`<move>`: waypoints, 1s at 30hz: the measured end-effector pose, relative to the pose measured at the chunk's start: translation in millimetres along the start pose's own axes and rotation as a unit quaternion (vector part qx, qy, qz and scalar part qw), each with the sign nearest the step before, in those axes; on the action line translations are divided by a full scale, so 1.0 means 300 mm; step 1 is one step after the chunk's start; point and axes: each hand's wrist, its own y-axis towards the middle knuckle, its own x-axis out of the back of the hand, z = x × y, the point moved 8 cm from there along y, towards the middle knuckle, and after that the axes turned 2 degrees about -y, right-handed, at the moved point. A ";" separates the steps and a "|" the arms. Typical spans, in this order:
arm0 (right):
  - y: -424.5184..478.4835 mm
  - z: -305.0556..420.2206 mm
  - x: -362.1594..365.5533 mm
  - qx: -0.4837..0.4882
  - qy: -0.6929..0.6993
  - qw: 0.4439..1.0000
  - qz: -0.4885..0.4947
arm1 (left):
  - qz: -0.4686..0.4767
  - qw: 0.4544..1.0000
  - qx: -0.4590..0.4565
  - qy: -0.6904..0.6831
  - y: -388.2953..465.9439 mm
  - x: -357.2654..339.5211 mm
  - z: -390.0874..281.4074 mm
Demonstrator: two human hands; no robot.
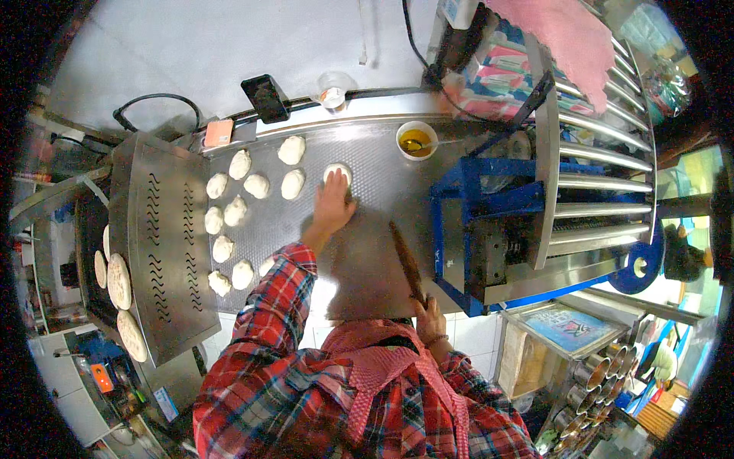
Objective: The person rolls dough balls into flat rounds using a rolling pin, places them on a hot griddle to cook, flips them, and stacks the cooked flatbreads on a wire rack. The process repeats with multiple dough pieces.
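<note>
My left hand (334, 202) lies flat on a round piece of dough (327, 171), its fingers pressing on top and covering most of it. My right hand (431, 322), at the near edge of the steel worktop (367, 246), grips one end of a tapered brown wooden rolling pin (406, 257). The pin's far end points away from me over the metal. To the left of my left hand lie several pale dough lumps (291, 150), one partly hidden by my sleeve. A white bowl (401, 144) of yellow oil stands at the back right.
At left, a slotted steel housing (172, 246) borders the worktop, with flatbreads (119, 281) along its far side. A blue-framed roller machine (602, 183) stands right. A phone (265, 98) and a clear cup (332, 94) are at the back ledge.
</note>
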 end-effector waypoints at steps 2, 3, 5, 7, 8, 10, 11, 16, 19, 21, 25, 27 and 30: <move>-0.006 -0.017 -0.022 0.002 0.021 1.000 -0.011 | -0.067 0.996 0.015 0.057 0.020 0.053 0.005; -0.011 -0.033 -0.048 -0.021 0.030 0.999 0.019 | -0.023 0.999 0.017 0.026 0.027 0.036 0.000; -0.013 -0.031 -0.048 -0.001 0.018 1.000 -0.010 | 0.041 0.999 0.005 0.000 0.029 0.010 -0.027; -0.007 -0.037 -0.059 -0.002 0.010 1.000 -0.016 | 0.024 1.000 -0.008 -0.012 0.019 0.024 -0.049; -0.005 -0.037 -0.065 -0.001 0.008 1.000 -0.014 | 0.076 0.997 0.012 -0.005 0.007 -0.001 -0.039; 0.000 -0.040 -0.057 -0.002 0.020 0.999 -0.037 | 0.059 0.998 0.008 0.002 0.004 0.008 -0.023; 0.004 -0.041 -0.045 -0.007 0.036 0.998 -0.057 | 0.054 0.998 -0.007 0.013 0.017 0.009 -0.013; 0.006 0.006 0.015 0.005 0.025 0.999 -0.041 | -0.144 0.930 0.257 -0.218 0.128 0.055 0.225; 0.014 0.032 0.060 -0.024 0.027 0.999 -0.009 | -0.044 0.940 0.277 -0.192 0.189 0.006 0.207; 0.024 0.060 0.107 -0.013 0.044 0.998 -0.045 | -0.008 0.958 0.207 -0.197 0.171 0.001 0.131; 0.030 0.066 0.116 -0.033 0.023 0.998 -0.046 | 0.156 0.851 0.147 -0.479 -0.097 -0.078 -0.037; 0.025 0.069 0.125 -0.023 0.037 0.995 -0.088 | 0.289 0.830 0.174 -0.444 -0.266 -0.159 -0.097; 0.022 0.052 0.088 -0.054 0.017 0.997 -0.053 | 0.093 0.914 0.185 -0.350 -0.395 -0.075 -0.091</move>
